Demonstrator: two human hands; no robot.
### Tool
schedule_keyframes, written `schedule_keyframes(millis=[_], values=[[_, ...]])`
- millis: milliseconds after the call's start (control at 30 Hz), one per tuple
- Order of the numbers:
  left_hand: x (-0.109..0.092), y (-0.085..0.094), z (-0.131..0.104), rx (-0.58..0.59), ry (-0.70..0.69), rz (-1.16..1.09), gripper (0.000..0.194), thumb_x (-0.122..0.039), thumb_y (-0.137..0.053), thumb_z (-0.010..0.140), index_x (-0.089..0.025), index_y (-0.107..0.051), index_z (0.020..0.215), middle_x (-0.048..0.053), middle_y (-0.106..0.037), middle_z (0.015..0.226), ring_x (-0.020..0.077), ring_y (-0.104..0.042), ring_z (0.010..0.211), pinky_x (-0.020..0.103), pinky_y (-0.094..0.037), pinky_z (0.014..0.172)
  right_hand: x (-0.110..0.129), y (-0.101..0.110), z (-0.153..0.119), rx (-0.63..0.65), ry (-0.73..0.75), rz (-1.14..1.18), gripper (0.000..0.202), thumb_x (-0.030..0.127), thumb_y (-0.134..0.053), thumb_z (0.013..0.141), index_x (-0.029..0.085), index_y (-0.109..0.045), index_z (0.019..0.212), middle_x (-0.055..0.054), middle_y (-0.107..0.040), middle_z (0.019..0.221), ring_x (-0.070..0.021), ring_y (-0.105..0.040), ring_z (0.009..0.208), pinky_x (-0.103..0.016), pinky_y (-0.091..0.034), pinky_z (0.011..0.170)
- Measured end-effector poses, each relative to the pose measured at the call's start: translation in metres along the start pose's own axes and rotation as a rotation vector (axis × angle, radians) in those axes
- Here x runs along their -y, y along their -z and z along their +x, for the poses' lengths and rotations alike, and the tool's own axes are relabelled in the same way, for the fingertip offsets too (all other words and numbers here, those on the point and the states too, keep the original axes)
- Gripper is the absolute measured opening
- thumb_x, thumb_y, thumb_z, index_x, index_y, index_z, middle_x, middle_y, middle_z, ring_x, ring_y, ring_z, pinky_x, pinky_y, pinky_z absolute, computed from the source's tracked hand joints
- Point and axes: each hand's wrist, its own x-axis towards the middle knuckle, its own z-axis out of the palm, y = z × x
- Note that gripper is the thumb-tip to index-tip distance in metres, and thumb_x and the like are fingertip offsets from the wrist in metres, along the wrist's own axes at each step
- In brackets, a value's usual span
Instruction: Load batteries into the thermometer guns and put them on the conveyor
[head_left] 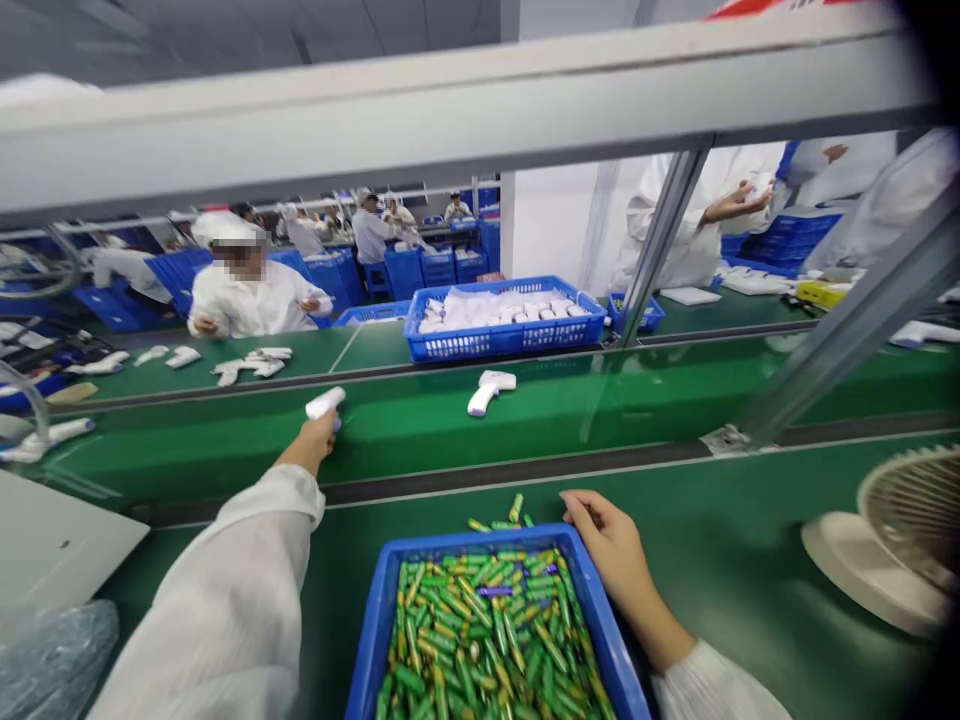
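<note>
A worker's left hand [316, 442] gripped a white pistol-shaped device [325, 403] by its handle, apparently to keep the barrel clear, over a green conveyor belt [409, 425] where a similar device [496, 382] lay. The right hand [611, 540] curled loosely beside a blue tray [480, 541] of batteries [472, 640], seemingly set between the forearms for easy reach; whether its fingertips pinched anything could not be told.

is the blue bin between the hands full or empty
Full, or close to it: green and yellow batteries cover the whole visible bottom of the blue bin, piled over one another.
</note>
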Motion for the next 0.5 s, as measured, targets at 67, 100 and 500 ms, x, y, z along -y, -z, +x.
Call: schedule_keyframes(millis=[67,100,500], values=[[-0.017,-0.026,-0.014,0.135,0.026,-0.286,0.021,-0.031,-0.043,0.091,-0.013,-0.053,0.096,0.005,-0.059,0.080,0.0112,-0.052,0.059,0.025,-0.042,0.058,0.001,-0.001,0.000,-0.015,0.024,0.019,0.042,0.054,-0.061,0.082,0.013,-0.071,0.086,-0.006,-0.065,0.067,-0.0200,-0.059,0.062,-0.029,-0.047,0.060],[-0.027,-0.040,-0.026,0.199,0.021,-0.409,0.019,-0.029,-0.043,0.090,-0.014,-0.053,0.094,0.005,-0.060,0.079,0.0104,-0.052,0.058,0.023,-0.041,0.056,0.001,0.000,0.000,-0.022,0.032,0.025,0.042,0.053,-0.060,0.083,0.013,-0.071,0.086,-0.005,-0.064,0.066,-0.0185,-0.057,0.059,-0.028,-0.046,0.057],[-0.041,-0.115,-0.198,0.830,0.021,-1.277,0.026,-0.018,-0.065,0.066,-0.014,-0.057,0.090,0.003,-0.065,0.077,0.0077,-0.045,0.046,0.023,-0.037,0.048,0.096,-0.021,-0.046,0.543,0.576,-0.561,0.017,0.030,-0.058,0.091,0.020,-0.069,0.083,-0.002,-0.068,0.077,-0.0182,-0.062,0.071,-0.028,-0.044,0.067]])
